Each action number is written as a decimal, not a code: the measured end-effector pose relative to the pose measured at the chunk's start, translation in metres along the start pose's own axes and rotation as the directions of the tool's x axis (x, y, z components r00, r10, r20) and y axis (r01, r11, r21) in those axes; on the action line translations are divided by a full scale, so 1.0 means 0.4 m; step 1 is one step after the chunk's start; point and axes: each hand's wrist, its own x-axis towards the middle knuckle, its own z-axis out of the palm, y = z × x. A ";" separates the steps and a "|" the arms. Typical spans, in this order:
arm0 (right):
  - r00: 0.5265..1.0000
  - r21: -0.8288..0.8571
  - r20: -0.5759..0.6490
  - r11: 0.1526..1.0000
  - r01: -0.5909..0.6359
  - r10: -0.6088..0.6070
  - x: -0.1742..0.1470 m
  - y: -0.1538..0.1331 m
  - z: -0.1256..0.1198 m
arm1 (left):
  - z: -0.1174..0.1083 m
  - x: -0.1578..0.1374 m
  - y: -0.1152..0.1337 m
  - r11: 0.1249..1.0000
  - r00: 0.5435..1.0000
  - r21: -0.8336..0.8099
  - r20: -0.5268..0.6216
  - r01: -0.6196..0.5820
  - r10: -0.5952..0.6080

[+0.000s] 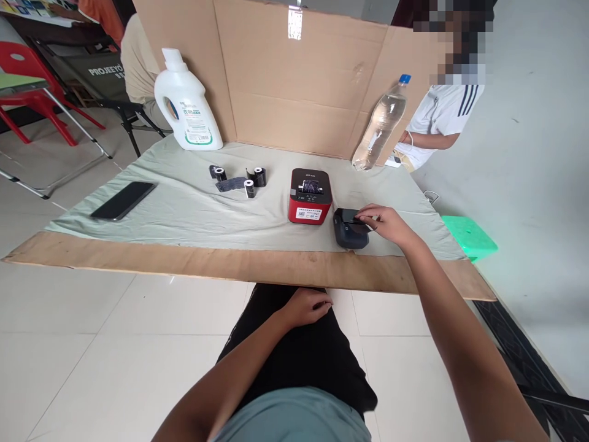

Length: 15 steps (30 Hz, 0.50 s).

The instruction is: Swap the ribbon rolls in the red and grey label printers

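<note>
My right hand (384,222) reaches over the table to a small dark blue box-shaped device (350,236), which looks like a mini label printer. Thumb and fingers pinch a thin dark piece (361,224) at its top; whether this is a flap or a strip of film I cannot tell. Down on my lap rests my left hand (307,307), fingers loosely curled together, with nothing visible in it. Just left of the dark device stands a red and black printer (310,196) with a white label on its front. Several small black rolls (249,188) with white cores lie farther left, beside a loose dark strip (231,184).
A black phone (123,201) lies at the table's left. A white detergent jug (188,110) and a tilted clear bottle (381,126) stand before a cardboard screen (294,86). Behind it, a person in a white shirt (446,116) sits at right. A green stool (470,236) is beside the table.
</note>
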 end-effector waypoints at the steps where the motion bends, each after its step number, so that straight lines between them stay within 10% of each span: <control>1: 1.000 -0.033 -0.013 0.999 -0.008 0.008 -0.009 -0.009 -0.003 | 0.001 0.000 -0.001 1.000 1.000 -0.004 0.001 0.009 -0.009; 12: 0.969 -0.448 0.081 0.877 -0.173 0.233 -0.023 -0.143 0.005 | -0.001 0.001 0.008 0.995 0.995 0.097 0.091 0.020 -0.029; 15: 0.973 -0.319 0.010 0.922 -0.217 0.233 -0.049 -0.138 0.026 | 0.001 0.001 0.013 0.994 0.994 0.110 0.107 0.024 -0.036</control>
